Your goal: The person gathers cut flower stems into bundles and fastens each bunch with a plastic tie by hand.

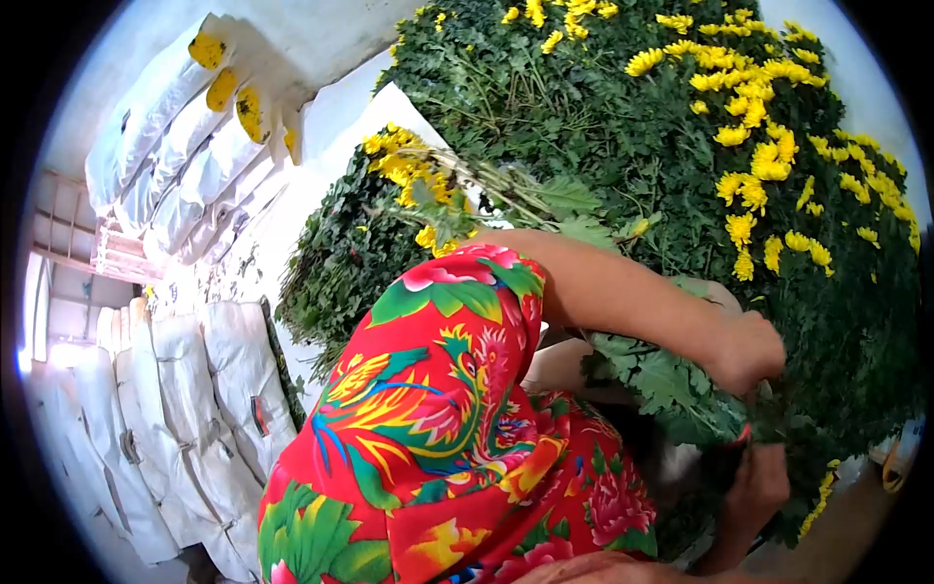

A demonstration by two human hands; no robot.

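Note:
My left hand (747,352) is closed at the end of my bare forearm, wrapped round leafy chrysanthemum stems (671,384). Just below it, my right hand (762,484) is curled with its fingers closed, close to the lower leaves. A small red thing (744,434) shows at its fingertips, too small to name. What the right hand grips is mostly hidden. Several cut chrysanthemum stalks (506,185) lie across the view above my left forearm, their leaves overlapping the pile behind.
A big heap of yellow chrysanthemums (759,107) fills the back and right. A smaller bunch (331,243) lies on a white sheet (394,107) at left. White wrapped bundles (185,409) line the left side, with more wrapped bundles (185,127) above. My red floral sleeve (418,389) covers the middle.

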